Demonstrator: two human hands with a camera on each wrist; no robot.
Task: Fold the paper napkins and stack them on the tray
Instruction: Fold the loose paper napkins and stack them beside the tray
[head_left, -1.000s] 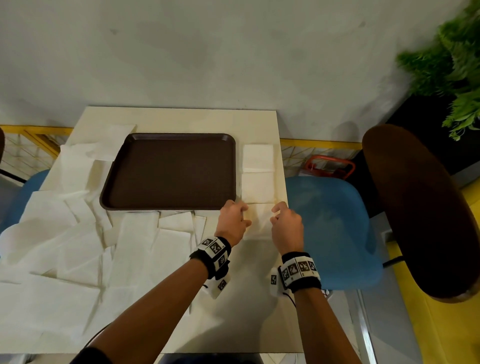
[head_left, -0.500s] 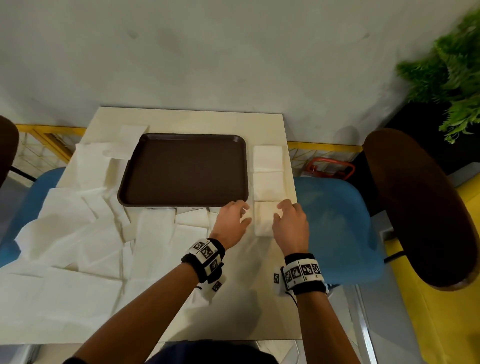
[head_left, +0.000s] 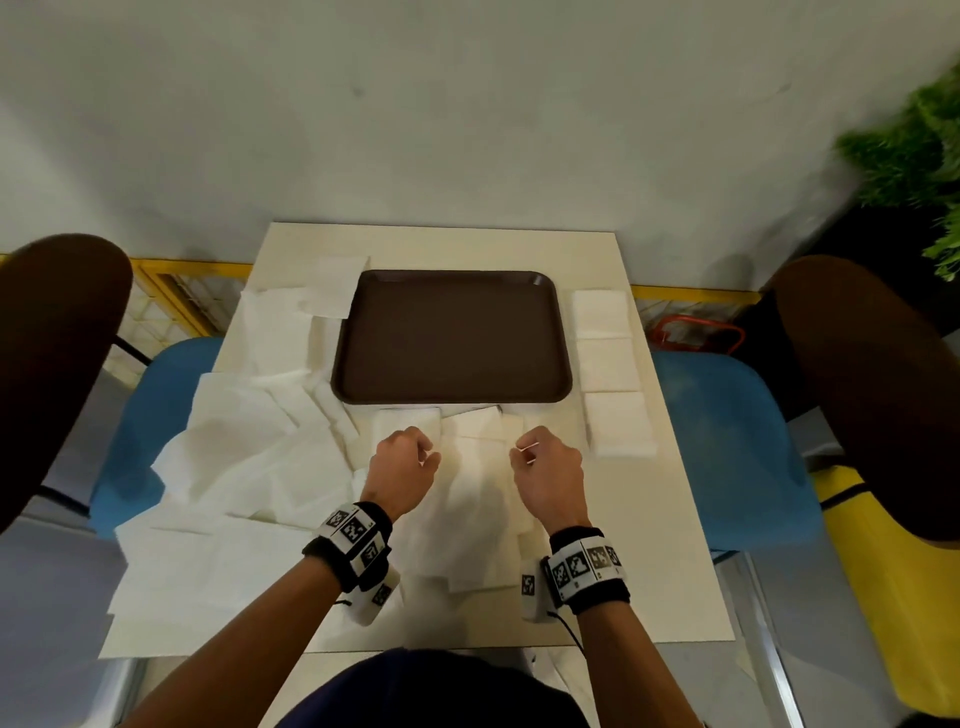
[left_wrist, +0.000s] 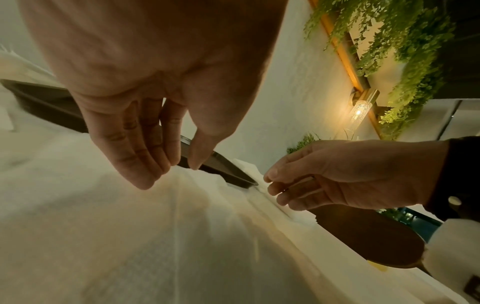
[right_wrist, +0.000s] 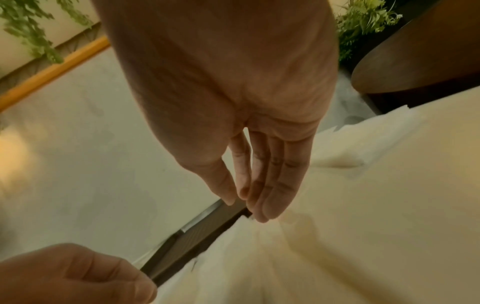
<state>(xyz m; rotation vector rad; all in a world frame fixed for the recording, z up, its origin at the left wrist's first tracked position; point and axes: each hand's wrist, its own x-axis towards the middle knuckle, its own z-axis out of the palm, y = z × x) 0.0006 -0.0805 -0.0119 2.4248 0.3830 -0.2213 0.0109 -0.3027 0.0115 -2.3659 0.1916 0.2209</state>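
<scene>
Both hands pinch one napkin's (head_left: 475, 499) far corners, left hand (head_left: 402, 470) and right hand (head_left: 550, 470) apart. Beyond them the tray (head_left: 452, 338) holds nothing; three folded napkins (head_left: 605, 358) lie beyond the right hand, unfolded napkins (head_left: 249, 441) outside the left. Likely early going.

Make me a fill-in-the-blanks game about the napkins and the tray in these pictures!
1. The brown tray has ___ napkins on it.
2. The number of folded napkins lined up right of the tray is ___.
3. The left hand and right hand each pinch a corner of one ___ napkin.

Missing words: no; three; unfolded
</scene>
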